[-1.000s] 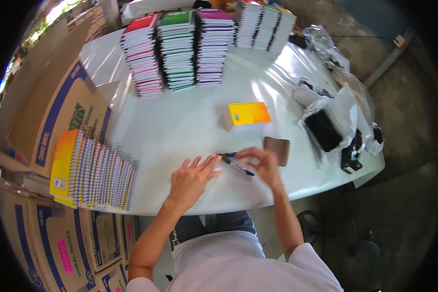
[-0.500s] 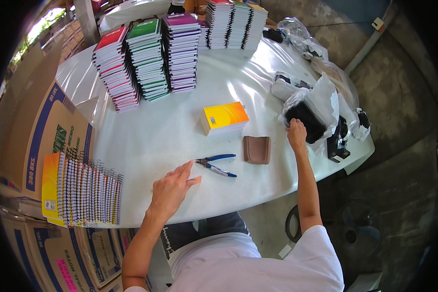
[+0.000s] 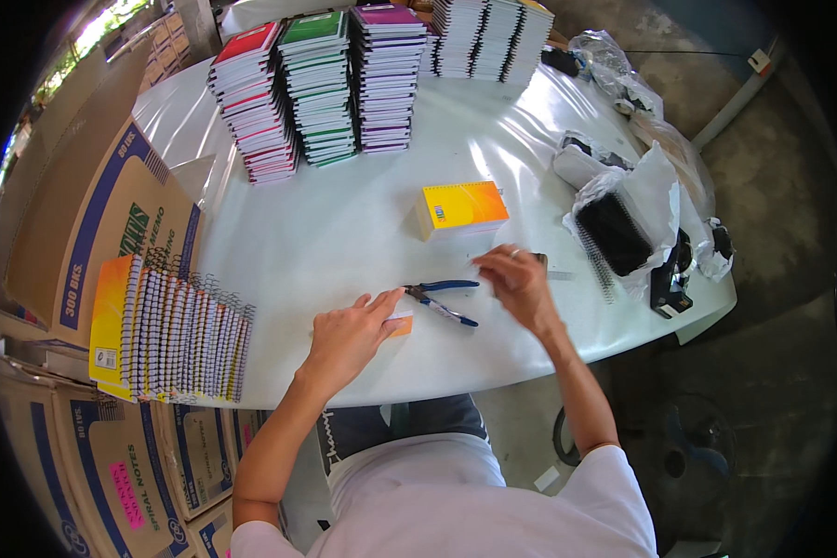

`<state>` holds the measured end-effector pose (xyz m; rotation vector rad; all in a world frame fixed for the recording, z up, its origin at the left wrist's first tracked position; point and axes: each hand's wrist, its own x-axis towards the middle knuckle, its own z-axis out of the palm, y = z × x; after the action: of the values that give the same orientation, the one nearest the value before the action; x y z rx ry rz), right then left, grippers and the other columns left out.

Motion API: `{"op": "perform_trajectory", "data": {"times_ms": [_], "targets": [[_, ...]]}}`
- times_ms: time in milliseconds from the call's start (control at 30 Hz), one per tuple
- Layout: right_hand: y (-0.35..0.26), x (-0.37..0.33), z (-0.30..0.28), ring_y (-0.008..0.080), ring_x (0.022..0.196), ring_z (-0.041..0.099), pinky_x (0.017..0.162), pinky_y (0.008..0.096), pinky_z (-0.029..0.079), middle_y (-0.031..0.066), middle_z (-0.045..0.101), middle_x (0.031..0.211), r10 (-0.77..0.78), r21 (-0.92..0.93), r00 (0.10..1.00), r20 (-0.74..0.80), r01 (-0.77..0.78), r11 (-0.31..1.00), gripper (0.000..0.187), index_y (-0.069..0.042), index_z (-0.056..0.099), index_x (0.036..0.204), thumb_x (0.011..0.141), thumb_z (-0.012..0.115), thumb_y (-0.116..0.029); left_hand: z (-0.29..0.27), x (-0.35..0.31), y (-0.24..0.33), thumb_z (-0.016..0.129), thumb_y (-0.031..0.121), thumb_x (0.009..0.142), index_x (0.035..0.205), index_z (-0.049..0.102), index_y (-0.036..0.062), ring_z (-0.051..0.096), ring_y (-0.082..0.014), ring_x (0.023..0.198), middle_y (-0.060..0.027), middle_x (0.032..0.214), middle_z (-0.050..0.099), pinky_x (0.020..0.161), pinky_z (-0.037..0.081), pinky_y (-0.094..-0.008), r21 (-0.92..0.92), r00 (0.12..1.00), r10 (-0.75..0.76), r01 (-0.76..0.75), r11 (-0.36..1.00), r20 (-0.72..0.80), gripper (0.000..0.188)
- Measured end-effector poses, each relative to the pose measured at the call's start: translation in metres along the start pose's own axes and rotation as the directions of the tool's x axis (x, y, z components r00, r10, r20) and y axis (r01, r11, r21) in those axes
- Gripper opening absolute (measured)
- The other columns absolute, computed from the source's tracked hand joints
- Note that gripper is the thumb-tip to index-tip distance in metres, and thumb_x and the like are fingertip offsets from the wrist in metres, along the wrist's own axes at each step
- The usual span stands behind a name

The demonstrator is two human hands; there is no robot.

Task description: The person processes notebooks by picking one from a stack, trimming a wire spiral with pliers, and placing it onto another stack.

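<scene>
My left hand is closed over a small notepad near the table's front edge, hiding most of it; an orange corner and a white edge show. My right hand is pinched and slightly blurred. A thin grey spiral binding coil sticks out to its right. Between the hands lie blue-handled pliers, jaws toward my left fingers. Behind the right hand, the brown curved holder is mostly hidden. A stack of yellow-orange notepads stands beyond the pliers.
A pile of black spiral coils lies in white wrapping at right, beside a black box. Coil-bound notepads stand at left by an open carton. Tall stacks of red, green and purple notebooks stand at the back.
My right hand has moved left from the coil pile to beside the pliers, with a coil in its fingers. My left hand stays on the notepad. The whole view has shifted slightly.
</scene>
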<state>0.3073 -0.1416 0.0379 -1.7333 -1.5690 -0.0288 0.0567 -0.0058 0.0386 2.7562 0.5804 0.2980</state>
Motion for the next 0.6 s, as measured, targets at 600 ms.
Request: {"op": "perform_trajectory", "data": {"times_ms": [600], "targets": [[-0.043,-0.003,0.038,0.0211,0.086,0.063,0.075,0.0330,0.051,0.0075,0.066,0.095,0.113,0.529,0.911,0.396,-0.328,0.783,0.019,-0.003,0.069,0.098,0.082,0.067,0.007,0.002,0.001,-0.004,0.056,0.036,0.095,0.140,0.050,0.0214,0.064,-0.0316,0.113,-0.0091,0.118,0.068,0.091,0.054,-0.0431,0.037,0.999,0.042,-0.041,0.998,-0.025,0.047]]}}
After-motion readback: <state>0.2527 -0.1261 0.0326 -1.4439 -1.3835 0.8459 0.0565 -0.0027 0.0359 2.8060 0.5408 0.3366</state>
